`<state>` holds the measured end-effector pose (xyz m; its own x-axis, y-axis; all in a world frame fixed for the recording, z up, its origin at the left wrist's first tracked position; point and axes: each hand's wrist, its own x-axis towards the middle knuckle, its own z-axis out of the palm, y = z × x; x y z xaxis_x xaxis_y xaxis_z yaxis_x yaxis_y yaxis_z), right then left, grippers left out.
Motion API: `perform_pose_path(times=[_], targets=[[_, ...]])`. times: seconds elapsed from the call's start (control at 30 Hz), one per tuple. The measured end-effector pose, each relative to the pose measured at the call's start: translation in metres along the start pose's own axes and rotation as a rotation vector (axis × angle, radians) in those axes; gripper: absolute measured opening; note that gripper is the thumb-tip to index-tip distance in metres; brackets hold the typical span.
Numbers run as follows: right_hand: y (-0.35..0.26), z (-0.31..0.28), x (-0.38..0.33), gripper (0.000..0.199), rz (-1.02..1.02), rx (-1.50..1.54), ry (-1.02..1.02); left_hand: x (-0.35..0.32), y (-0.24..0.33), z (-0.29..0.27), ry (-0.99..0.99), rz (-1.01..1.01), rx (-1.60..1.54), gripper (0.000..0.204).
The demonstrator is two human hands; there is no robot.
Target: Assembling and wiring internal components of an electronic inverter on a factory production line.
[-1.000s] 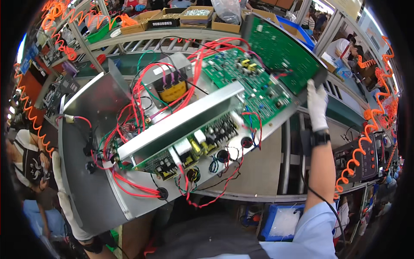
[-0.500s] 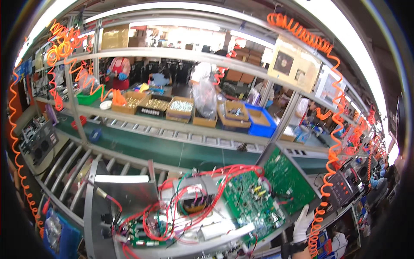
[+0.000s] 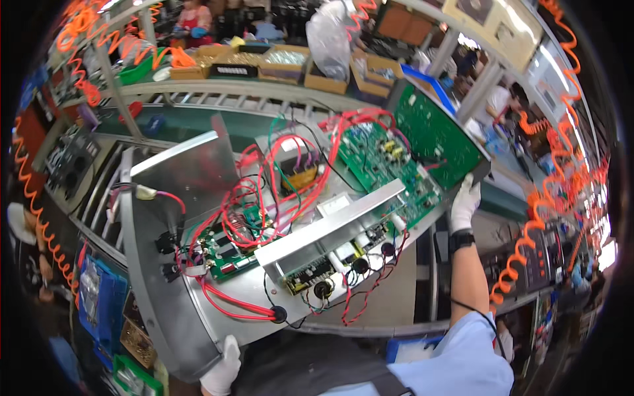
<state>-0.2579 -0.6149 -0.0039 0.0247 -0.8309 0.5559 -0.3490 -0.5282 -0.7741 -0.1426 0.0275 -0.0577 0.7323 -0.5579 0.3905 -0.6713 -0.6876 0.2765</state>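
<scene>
Chassis (image 3: 231, 327) stretches between left hand (image 3: 223, 369) and right hand (image 3: 465, 206)

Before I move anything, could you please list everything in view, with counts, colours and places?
Metal chassis: one, grey, centre.
Circuit boards: at least three, green, in chassis.
Metal bar: one, silver, across chassis.
Transformer: one, grey and yellow, behind bar.
Wires: many, mostly red, over chassis.
Belt: one, green, beyond chassis.
Cardboard boxes: several, brown, far shelf.
Plastic bag: one, clear, far shelf.
Bins: several, blue or green, both sides.
Equipment boxes: at least two, dark grey, left and right.
Hoses: several, coiled, orange, both sides.
Other people: several, clothes varied, background.
Left hand: one, white-gloved, fingers on chassis's near left corner.
Right hand: one, white-gloved, fingers at chassis's right end.
</scene>
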Motion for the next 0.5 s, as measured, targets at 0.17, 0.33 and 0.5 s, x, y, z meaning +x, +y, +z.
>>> perform_pose_path(times=[0.17,0.33,0.5], targets=[[-0.001,0.037,-0.021,0.050,-0.098,0.073,0.053,-0.032,-0.035,0.012,-0.192,-0.091,0.126,0.020],[0.009,0.001,-0.004,0.048,-0.066,-0.164,-0.076,0.039,0.039,-0.040,-0.065,-0.764,-0.678,0.019],[-0.029,-0.054,-0.056,0.041,-0.150,-0.222,0.000,0.038,0.004,-0.038,0.103,-0.698,-0.964,0.054]])
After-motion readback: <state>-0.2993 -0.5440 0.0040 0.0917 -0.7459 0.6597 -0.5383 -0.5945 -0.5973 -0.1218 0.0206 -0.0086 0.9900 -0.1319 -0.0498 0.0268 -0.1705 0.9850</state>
